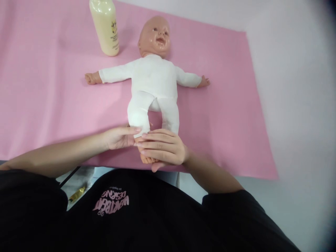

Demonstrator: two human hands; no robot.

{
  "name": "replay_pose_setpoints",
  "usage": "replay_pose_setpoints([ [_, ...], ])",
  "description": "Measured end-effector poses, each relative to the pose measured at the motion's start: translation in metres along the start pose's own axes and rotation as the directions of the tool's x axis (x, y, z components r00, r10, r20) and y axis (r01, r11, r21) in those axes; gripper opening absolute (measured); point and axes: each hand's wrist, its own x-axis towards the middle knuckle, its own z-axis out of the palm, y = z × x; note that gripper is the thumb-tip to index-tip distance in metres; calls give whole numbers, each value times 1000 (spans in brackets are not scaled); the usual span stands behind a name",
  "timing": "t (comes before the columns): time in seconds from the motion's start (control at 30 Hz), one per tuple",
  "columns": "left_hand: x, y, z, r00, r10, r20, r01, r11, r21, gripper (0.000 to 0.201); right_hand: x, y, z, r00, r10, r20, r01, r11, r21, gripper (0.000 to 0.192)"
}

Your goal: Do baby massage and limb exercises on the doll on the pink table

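Near the lower middle of the frame, both hands meet at one foot of the baby doll (153,82), which lies on its back on the pink mat (39,105) with arms spread and head toward the top of the picture. The left hand (119,137) rests against the ankle, where the white suit leg ends, fingers laid along it rather than clenched. The right hand (164,148) is curled around the bare foot (145,158), fingers across the top and thumb underneath, so it is closed on the foot. The doll's other leg lies free just beside the right hand's knuckles.

A cream lotion bottle (105,26) stands upright at the upper left of the frame, just beside the doll's head and apart from both hands.

The foot sits at the very near edge of the mat, close to the table's edge. A hard pull on it could, I judge, drag the whole doll down the mat and bunch the sheet. A wide sweep of the forearm toward the upper left might topple the bottle.
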Motion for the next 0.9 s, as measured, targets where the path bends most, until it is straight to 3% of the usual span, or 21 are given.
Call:
replay_pose_setpoints([
  [0.1, 2, 3, -4, 997, 29, -77, -28, 1000, 9, 41, -2, 4, -4, 998, 50, -28, -48, 997, 58, 44],
  [0.23, 6, 10, -8, 983, 64, -171, -58, 997, 43, 36, -5, 18, -18, 981, 196, 6, -196, 981, -8, 45],
  [0.37, 7, 18, -4, 960, 87, -266, -66, 994, 86, 34, -10, 36, -32, 941, 283, 185, -269, 958, -93, 37],
  [0.47, 8, 21, 2, 903, 153, -402, -99, 984, 150, 34, -10, 44, -35, 869, 349, 350, -313, 937, -155, 33],
  [0.6, 12, 17, 2, 780, 326, -535, -174, 933, 315, 44, -5, 45, -32, 758, 405, 511, -371, 912, -174, 36],
  [0.7, 14, 10, -7, 691, 544, -475, -247, 796, 553, 54, -2, 44, -30, 727, 432, 533, -406, 897, -174, 39],
  [0.8, 8, 7, -16, 594, 762, -260, -277, 497, 822, 54, -4, 44, -29, 759, 428, 490, -401, 901, -166, 38],
  [0.87, 1, 9, -15, 600, 796, -78, -266, 291, 919, 43, -6, 44, -28, 809, 397, 434, -367, 917, -155, 36],
  [0.9, -2, 11, -12, 643, 766, 9, -270, 216, 938, 34, -6, 44, -26, 836, 376, 400, -344, 927, -152, 35],
])
